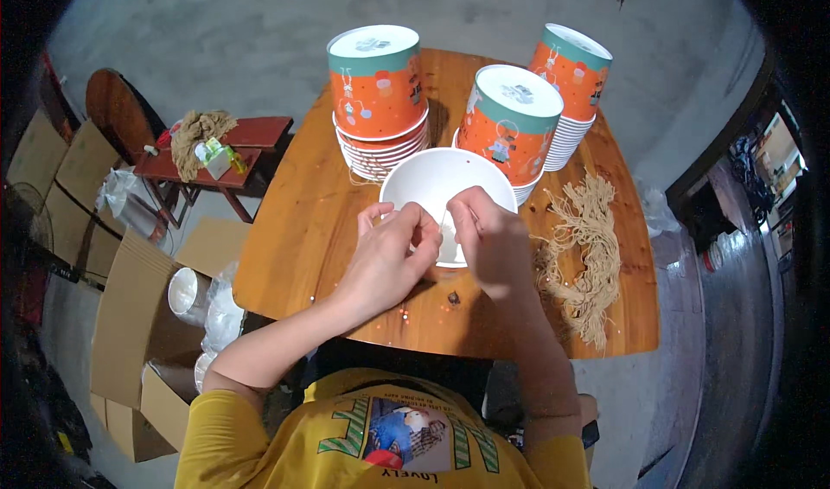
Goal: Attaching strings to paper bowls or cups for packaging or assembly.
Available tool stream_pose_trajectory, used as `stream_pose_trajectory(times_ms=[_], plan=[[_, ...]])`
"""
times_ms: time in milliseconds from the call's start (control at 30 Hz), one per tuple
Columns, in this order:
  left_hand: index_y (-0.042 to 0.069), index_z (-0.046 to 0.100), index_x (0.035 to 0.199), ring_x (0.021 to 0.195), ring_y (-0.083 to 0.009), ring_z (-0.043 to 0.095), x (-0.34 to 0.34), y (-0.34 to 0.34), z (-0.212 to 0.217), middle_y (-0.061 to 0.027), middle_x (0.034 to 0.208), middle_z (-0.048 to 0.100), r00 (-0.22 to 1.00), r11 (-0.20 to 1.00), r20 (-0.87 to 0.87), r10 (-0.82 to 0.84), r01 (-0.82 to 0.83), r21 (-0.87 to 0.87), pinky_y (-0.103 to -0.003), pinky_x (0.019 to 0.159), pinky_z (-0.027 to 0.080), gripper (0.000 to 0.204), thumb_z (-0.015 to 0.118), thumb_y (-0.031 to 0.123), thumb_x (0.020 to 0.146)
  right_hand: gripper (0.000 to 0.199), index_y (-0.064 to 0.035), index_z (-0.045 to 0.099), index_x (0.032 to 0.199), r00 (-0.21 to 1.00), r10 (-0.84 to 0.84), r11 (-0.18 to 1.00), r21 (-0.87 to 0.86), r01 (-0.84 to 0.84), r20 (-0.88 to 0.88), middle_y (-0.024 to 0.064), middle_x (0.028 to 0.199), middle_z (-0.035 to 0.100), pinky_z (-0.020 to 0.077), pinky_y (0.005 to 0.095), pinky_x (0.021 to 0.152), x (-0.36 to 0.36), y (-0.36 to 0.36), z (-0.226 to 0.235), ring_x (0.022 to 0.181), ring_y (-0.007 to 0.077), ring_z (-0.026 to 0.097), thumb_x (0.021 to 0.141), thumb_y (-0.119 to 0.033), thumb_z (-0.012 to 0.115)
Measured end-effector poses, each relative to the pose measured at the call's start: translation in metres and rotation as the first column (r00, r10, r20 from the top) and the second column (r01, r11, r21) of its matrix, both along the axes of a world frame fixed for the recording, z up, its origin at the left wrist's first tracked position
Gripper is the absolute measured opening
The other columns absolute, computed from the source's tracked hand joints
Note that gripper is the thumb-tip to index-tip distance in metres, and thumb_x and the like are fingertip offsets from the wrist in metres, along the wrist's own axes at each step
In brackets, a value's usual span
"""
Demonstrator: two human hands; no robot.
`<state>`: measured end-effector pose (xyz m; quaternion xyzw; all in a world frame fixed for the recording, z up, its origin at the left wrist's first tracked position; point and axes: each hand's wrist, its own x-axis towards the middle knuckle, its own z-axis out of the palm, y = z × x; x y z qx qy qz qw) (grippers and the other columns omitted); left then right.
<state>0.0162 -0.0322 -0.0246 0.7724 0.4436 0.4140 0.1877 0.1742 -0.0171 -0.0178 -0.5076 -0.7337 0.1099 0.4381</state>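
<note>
So both hands, left hand [393,251] and right hand [486,240], pinch the near rim of the white round paper bowl [437,182] mid-table, probably threading string; tan cord bundle [586,251] waits at three o'clock.

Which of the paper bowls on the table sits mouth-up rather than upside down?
The white paper bowl under both hands; the three orange stacks behind it are all inverted.

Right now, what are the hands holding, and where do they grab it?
Both the left hand and the right hand hold the white paper bowl by its near rim, fingers pinching the edge.
</note>
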Motion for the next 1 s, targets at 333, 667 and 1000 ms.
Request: stream_pose_trajectory(times_ms=[333,667,1000], plan=[[0.004,0.049,0.073,0.075,-0.0272,0.052,0.005,0.005,-0.001,-0.0092,0.071,0.052,0.996,0.998,-0.085,0.034,-0.03,0.053,-0.042,0.095,0.029,0.008,0.054,0.009,0.076,0.011,-0.0007,0.056,0.082,0.991,-0.134,0.977,0.169,0.128,0.021,0.0187,0.069,0.058,0.0455,0.0415,0.056,-0.001,0.007,-0.006,0.065,0.0361,0.061,0.088,-0.01,0.057],[0.003,0.047,0.085,0.081,-0.0318,0.052,-0.004,-0.007,-0.002,-0.0134,0.082,0.048,0.98,0.966,-0.113,-0.163,0.181,0.183,-0.043,0.089,0.036,0.019,0.06,0.004,0.071,0.014,-0.0006,0.051,0.079,0.985,-0.159,0.959,0.245,0.14,0.063,0.0192,0.064,0.057,0.0483,0.0428,0.052,0.007,0.017,-0.01,0.062,0.0374,0.061,0.087,-0.009,0.058],[0.001,0.046,0.09,0.083,-0.034,0.053,-0.007,-0.005,0.012,-0.0145,0.086,0.046,0.91,0.949,-0.325,-0.257,0.302,0.096,-0.041,0.081,0.047,0.025,0.063,-0.002,0.071,0.017,-0.0011,0.053,0.075,0.971,-0.128,0.942,0.33,0.056,0.2,0.0166,0.063,0.059,0.0491,0.0436,0.051,0.01,0.023,-0.008,0.059,0.0362,0.061,0.083,-0.012,0.063]])
